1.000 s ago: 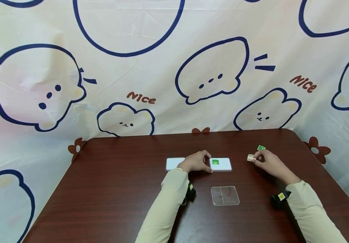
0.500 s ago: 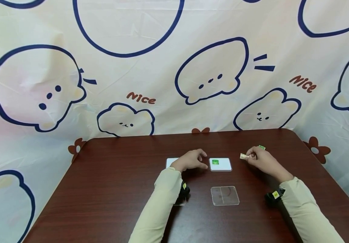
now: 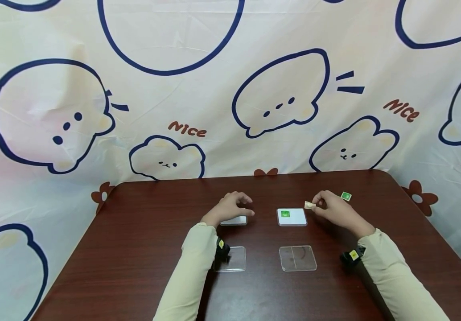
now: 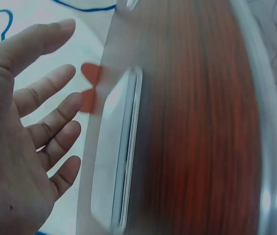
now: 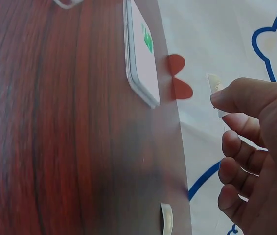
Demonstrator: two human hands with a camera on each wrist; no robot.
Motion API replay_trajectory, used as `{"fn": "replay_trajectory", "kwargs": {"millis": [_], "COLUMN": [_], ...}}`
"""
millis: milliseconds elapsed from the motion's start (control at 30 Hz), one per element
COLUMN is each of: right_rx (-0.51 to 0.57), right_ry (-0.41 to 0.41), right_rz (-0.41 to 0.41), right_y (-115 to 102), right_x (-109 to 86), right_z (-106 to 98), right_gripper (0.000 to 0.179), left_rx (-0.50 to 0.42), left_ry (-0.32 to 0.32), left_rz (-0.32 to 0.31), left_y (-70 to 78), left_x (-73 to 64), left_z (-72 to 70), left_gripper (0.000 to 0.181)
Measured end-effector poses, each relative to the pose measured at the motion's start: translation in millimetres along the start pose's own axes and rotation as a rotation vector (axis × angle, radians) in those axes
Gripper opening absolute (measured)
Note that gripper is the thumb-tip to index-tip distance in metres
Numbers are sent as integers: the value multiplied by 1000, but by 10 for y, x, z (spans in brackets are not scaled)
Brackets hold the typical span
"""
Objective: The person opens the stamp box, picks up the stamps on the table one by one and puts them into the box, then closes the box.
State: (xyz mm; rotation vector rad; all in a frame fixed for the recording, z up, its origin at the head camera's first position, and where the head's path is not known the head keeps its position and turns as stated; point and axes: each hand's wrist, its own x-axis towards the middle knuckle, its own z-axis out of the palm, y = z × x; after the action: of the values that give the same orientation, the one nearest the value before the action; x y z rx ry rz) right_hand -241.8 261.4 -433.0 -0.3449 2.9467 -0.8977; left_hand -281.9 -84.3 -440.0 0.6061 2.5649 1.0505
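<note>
My left hand (image 3: 230, 208) hovers over the left flat white case (image 3: 235, 220), which it partly hides. The left wrist view shows its fingers loosely bent and apart from the case (image 4: 113, 161), with nothing between them. My right hand (image 3: 336, 209) pinches a small pale stamp-like piece of paper (image 3: 309, 205) between thumb and forefinger, off the table. This piece (image 5: 215, 84) has a jagged edge in the right wrist view. To its left lies the right flat white case (image 3: 296, 217), bearing a small green stamp-like piece (image 3: 285, 214) on its left part.
Another green stamp-like piece (image 3: 346, 196) lies just behind my right hand. Two clear plastic lids sit nearer on the brown table (image 3: 154, 249): the left lid (image 3: 236, 258), partly behind my wrist, and the right lid (image 3: 304, 258). A patterned cloth (image 3: 214, 98) hangs behind the table.
My left hand has moved left, away from the right white case to above the left one. My right hand has carried the pale piece left towards the right case, uncovering more of the green piece behind.
</note>
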Motion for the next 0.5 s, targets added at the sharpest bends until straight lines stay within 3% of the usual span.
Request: {"fn": "replay_trajectory", "kwargs": {"millis": [267, 500], "right_rx": [-13, -2], "right_ry": [-45, -69], "right_rz": [-22, -61], "right_y": [-211, -376], "right_x": [75, 133], "right_z": [86, 194], "right_gripper": [16, 14], "left_rx": [16, 22], "left_ry": [54, 77], "left_rz": [-64, -95], "left_y": [-236, -382], "left_x": [-167, -268], "left_z": [-132, -161], "left_gripper": [43, 43]}}
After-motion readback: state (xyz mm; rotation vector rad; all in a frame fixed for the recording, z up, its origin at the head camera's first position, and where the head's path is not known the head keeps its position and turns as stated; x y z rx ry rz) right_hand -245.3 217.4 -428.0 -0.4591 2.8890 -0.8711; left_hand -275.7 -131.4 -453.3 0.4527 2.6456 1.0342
